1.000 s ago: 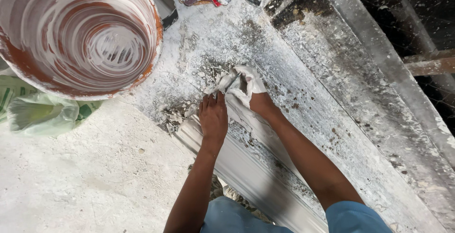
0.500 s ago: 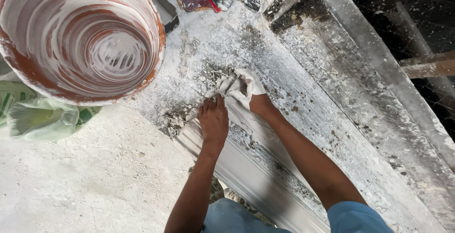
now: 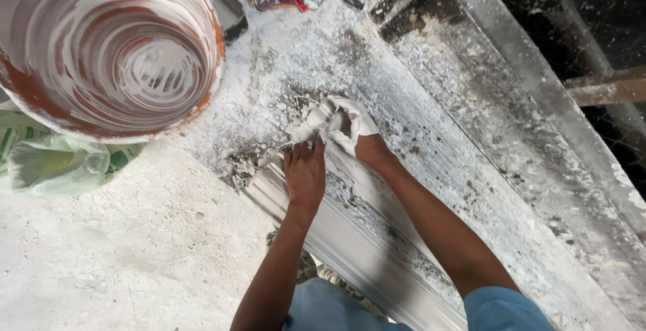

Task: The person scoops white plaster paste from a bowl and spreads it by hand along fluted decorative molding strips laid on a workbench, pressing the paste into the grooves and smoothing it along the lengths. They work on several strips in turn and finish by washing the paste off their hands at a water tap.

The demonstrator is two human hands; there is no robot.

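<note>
So both my hands are at the top end of the white plaster moulding [image 3: 350, 237], the long ribbed strip running diagonally along the plaster-caked bench [image 3: 471, 149]. My left hand [image 3: 306, 173] is flat on the moulding, palm down, fingers together and pointing up the strip, not gripping anything. My right hand [image 3: 346, 126] is completely coated in wet white plaster and curled around a lump of the stuff [image 3: 321, 117], right at the moulding's end, just above my left fingertips. Crumbs of dried plaster [image 3: 252, 163] are scattered just left of that end. Up toward the bench's far left corner sits the big red bucket [image 3: 101, 48], insides smeared with white swirls, well apart from my hands. A green plastic bag [image 3: 54, 163] is poking out just under it.
</note>
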